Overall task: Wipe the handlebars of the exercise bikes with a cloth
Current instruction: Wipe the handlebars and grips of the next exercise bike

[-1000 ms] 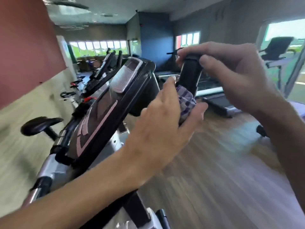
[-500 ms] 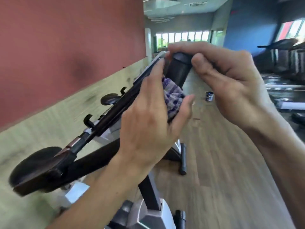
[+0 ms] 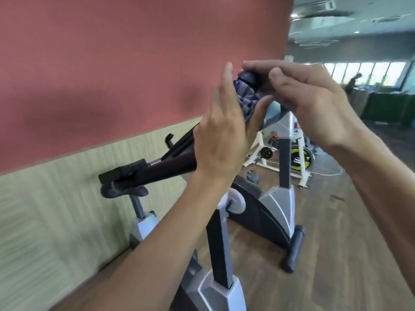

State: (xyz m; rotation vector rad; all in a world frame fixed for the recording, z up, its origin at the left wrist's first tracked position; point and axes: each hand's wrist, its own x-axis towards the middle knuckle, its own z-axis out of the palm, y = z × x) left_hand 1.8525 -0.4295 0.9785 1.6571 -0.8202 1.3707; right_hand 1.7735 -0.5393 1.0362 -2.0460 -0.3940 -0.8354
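Head view: the left hand (image 3: pixel 221 133) is pressing a checked cloth (image 3: pixel 245 95) against the black handlebar grip (image 3: pixel 248 79), thumb and fingers pinching the cloth around the bar. The right hand (image 3: pixel 312 95) is curling over the grip's rounded end, steadying it. The grip is sitting at the top of the nearest exercise bike (image 3: pixel 220 243), close to the red wall (image 3: pixel 112 63). Judgement: the cloth should be wrapping the bar fully and twisting along its length, end cap included. No containers are showing.
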